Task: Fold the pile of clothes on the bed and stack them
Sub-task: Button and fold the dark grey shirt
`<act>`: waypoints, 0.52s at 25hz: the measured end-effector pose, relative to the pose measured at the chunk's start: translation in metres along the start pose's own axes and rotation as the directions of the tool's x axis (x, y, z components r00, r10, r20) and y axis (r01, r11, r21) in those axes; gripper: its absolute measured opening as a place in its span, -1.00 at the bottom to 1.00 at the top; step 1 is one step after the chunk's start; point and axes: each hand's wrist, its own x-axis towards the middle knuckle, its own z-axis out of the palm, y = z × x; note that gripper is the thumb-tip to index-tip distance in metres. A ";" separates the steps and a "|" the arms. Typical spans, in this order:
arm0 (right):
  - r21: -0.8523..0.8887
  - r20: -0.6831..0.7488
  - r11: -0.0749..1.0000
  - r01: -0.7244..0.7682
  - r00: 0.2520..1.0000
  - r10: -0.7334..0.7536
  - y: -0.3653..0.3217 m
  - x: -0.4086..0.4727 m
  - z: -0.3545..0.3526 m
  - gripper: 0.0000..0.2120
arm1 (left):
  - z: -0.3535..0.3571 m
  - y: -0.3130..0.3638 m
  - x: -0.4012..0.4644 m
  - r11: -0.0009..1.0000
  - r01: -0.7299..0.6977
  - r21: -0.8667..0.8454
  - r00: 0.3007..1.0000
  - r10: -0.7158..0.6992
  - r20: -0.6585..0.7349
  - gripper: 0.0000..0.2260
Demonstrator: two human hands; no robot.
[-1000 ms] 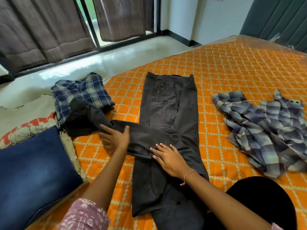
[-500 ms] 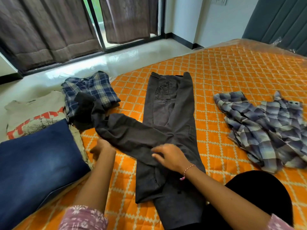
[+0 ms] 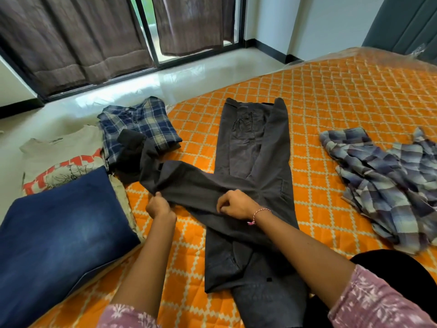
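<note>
Trouser leg [image 3: 201,188] spans left hand [image 3: 160,207], right hand [image 3: 236,204] grip.

Head-worn view — looking forward and down, bed [image 3: 331,95] close

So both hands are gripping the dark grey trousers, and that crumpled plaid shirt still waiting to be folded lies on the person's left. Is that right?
Not quite. Both the left hand and the right hand do grip the dark grey trousers, but the crumpled plaid shirt lies on the person's right, as the head view shows.
</note>
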 end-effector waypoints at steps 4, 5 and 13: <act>0.026 -0.374 0.995 -0.097 0.922 0.100 -0.006 0.037 -0.016 -0.79 | -0.021 -0.007 -0.002 0.922 0.265 -0.283 0.960 -0.226 0.164 -0.63; 0.012 -0.354 0.992 -0.129 0.927 0.125 -0.007 0.050 -0.019 -0.77 | -0.021 -0.009 -0.001 0.919 0.263 -0.293 0.958 -0.214 0.190 -0.64; 0.708 -0.194 0.706 0.011 0.965 0.179 -0.022 0.105 -0.043 -0.95 | -0.014 0.013 0.003 0.912 0.190 -0.365 0.971 -0.119 0.209 -0.75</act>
